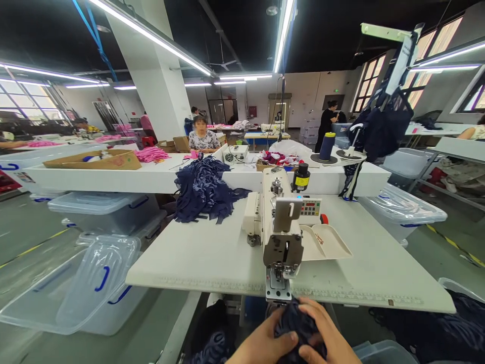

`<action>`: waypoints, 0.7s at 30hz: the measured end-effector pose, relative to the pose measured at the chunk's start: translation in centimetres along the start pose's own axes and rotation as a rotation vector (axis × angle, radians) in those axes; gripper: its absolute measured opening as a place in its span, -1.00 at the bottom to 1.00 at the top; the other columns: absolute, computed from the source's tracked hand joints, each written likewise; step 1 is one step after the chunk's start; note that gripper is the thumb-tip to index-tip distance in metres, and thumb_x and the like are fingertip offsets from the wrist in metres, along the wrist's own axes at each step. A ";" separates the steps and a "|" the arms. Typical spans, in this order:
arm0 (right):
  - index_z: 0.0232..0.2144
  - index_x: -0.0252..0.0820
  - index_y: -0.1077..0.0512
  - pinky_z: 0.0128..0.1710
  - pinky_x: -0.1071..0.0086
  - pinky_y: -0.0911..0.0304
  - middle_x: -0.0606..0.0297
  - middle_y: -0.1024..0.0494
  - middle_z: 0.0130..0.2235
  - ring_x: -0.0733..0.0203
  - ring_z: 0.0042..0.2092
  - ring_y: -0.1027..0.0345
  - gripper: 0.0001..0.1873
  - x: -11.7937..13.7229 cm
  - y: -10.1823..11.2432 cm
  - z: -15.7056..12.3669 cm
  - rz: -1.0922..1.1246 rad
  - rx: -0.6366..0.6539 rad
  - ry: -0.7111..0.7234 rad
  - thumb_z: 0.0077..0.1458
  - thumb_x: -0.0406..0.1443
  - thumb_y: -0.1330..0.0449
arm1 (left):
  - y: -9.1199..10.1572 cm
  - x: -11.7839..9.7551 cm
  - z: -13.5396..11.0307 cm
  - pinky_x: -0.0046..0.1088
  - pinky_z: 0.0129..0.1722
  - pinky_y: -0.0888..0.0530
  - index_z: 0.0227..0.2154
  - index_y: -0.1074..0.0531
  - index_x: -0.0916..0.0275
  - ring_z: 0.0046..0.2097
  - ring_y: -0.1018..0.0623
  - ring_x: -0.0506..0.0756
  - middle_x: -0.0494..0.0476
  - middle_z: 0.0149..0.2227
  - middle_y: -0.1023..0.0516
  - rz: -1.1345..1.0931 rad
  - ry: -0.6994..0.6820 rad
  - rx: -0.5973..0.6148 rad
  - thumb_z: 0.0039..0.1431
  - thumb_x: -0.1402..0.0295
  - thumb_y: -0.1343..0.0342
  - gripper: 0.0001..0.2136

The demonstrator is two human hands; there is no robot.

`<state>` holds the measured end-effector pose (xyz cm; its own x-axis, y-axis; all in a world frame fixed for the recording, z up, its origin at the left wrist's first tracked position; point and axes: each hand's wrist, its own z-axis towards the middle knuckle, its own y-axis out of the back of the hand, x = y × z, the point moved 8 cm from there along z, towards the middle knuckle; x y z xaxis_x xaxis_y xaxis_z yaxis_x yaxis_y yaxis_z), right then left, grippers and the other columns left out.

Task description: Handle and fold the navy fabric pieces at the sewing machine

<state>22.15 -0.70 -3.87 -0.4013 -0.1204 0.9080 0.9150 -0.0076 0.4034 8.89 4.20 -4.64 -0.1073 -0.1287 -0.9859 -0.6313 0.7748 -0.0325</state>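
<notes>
Left hand (261, 348) and right hand (328, 337) are both gripping a navy fabric bundle (297, 319) just before the sewing machine (282, 237), clear lidded bin (106, 213) sitting left, contents unreadable.

Bare left hand (261, 346); bare right hand (328, 331); bare wrists

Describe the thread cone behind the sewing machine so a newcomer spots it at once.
Start at the white sewing machine mid-table. Behind it, to the right, stands the thread cone: tall, navy, yellow-topped, unlike the squat black bottle nearby.
</notes>
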 end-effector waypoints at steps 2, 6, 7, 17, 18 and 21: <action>0.18 0.01 -0.33 -0.15 0.31 -0.47 0.09 -0.41 0.17 -0.06 0.06 -0.41 -0.40 -1.0 0.2 0.4 -0.021 0.019 -0.036 0.16 0.04 -0.21 | 0.7 -0.9 0.0 -0.20 0.18 -0.25 0.17 -0.31 0.29 0.16 -0.40 0.25 0.30 0.13 -0.44 0.072 -0.032 -0.073 0.10 0.01 -0.21 -0.35; 0.01 -0.03 -0.47 0.04 0.19 -0.34 0.07 -0.49 0.04 -0.10 0.10 -0.35 -0.40 -1.0 1.0 0.9 -0.123 -0.157 0.061 0.15 0.20 -0.08 | 0.7 -2.2 -0.5 -0.28 0.08 -0.32 0.02 -0.46 0.28 0.04 -0.47 0.22 0.22 0.00 -0.53 0.248 -0.006 -0.103 0.17 0.08 -0.12 -0.55; -0.05 -0.04 -0.49 0.04 0.20 -0.31 0.08 -0.49 0.01 -0.07 0.08 -0.35 -0.39 -0.6 0.7 1.0 -0.123 -0.155 0.096 0.17 0.22 -0.01 | 0.6 -2.5 -0.7 -0.32 0.03 -0.34 -0.04 -0.50 0.26 -0.01 -0.49 0.20 0.17 -0.07 -0.56 0.283 -0.005 -0.104 0.19 0.09 -0.10 -0.60; -0.35 -0.12 -0.34 -0.28 0.40 -0.14 0.37 -0.31 -0.36 0.20 -0.31 -0.20 -0.56 -0.6 -0.4 1.9 0.060 0.006 -0.059 0.22 0.11 -0.02 | 1.1 -4.2 -1.5 -0.49 -0.23 -0.30 -0.29 -0.51 0.29 -0.25 -0.43 0.07 0.07 -0.32 -0.49 0.423 -0.041 -0.227 0.17 0.28 -0.06 -0.79; -0.38 -0.12 -0.31 -0.32 0.41 -0.10 0.40 -0.26 -0.39 0.22 -0.34 -0.14 -0.54 -0.9 -0.7 1.8 0.083 0.035 -0.077 0.21 0.13 -0.02 | 1.1 -4.2 -1.5 -0.50 -0.25 -0.29 -0.30 -0.49 0.29 -0.28 -0.41 0.05 0.05 -0.35 -0.46 0.422 -0.042 -0.230 0.18 0.28 -0.04 -0.80; -0.57 -0.12 -0.08 -0.47 0.40 0.14 0.47 -0.01 -0.52 0.29 -0.46 0.11 -0.37 -1.1 -2.3 1.4 0.160 0.207 -0.099 0.16 0.26 0.08 | 0.5 -4.0 -1.2 -0.53 -0.37 -0.22 -0.33 -0.44 0.30 -0.38 -0.30 0.00 -0.03 -0.45 -0.32 0.391 -0.051 -0.177 0.18 0.31 -0.03 -0.83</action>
<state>20.43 0.83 -5.60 -0.2638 -0.0061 0.9646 0.9432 0.2079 0.2593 8.04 4.37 -0.53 -0.3293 0.1873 -0.9255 -0.6731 0.6408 0.3692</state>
